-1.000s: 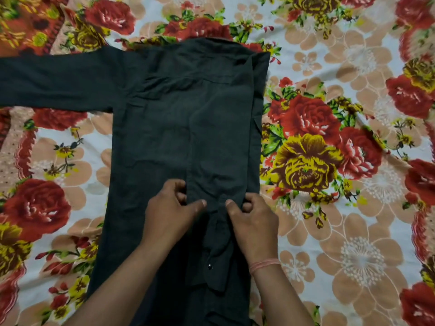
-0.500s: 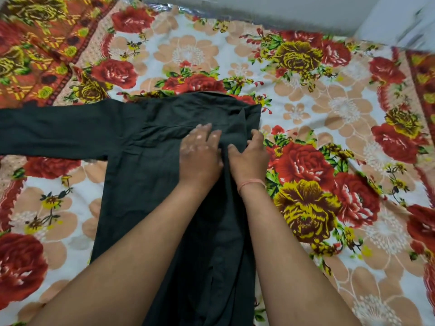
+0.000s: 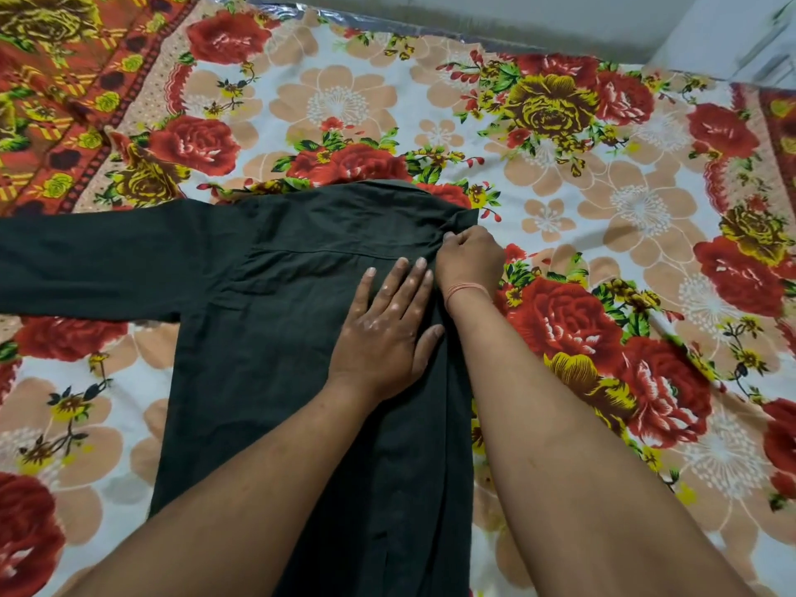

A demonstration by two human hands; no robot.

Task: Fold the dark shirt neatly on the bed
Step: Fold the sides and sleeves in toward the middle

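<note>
The dark shirt lies face down on the floral bed sheet. Its right side is folded in over the back, and its left sleeve stretches out flat to the left edge of view. My left hand lies flat on the folded panel with fingers straight, pressing it down. My right hand, with a thread band at the wrist, has curled fingers that pinch the cloth at the folded shoulder corner near the collar. The lower part of the shirt is hidden behind my forearms.
The bed's far edge meets a pale wall at the top. A patterned red and yellow cloth lies at the back left. Bare sheet extends to the right of the shirt.
Both hands slid from the lower sleeve cuff up to the shoulder. My right hand went from flat to pinching the shoulder corner. The left hand stays flat, a little lower.
</note>
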